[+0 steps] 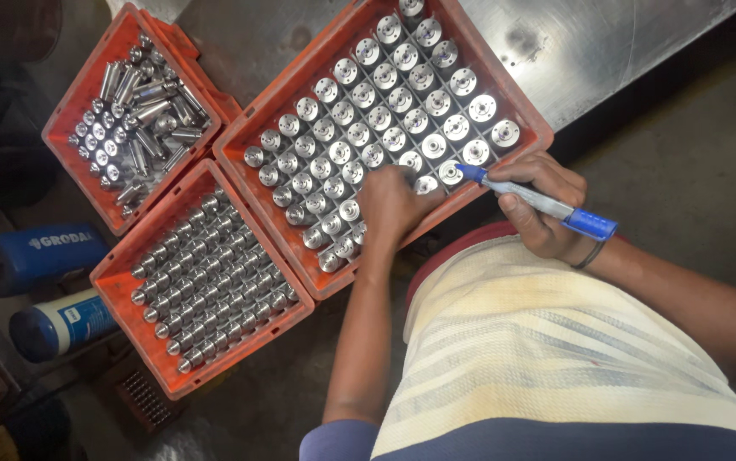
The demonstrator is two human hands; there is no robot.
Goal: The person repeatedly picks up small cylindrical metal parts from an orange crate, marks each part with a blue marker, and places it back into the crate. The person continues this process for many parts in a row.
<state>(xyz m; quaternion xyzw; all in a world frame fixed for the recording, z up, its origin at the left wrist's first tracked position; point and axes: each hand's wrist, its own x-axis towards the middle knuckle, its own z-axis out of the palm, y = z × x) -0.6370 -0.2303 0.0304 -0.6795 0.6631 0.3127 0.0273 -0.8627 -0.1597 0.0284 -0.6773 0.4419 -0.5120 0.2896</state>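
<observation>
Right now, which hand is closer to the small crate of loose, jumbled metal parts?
Left. The left hand rests on upright parts in the big crate, nearer the small crate; the right hand, holding a blue marker, is farther off.

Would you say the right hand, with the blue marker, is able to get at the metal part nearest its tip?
Probably yes: the right hand holds the blue marker with its tip at that metal part, nothing between.

- Light is moderate and falls from above; the steel tabletop (590,51) at the far right shows pale glare.
- Metal parts in the orange crates (240,137) glint brightly.
- Left edge and near corners sink into dim shadow.
- Focus is slightly soft throughout.
</observation>
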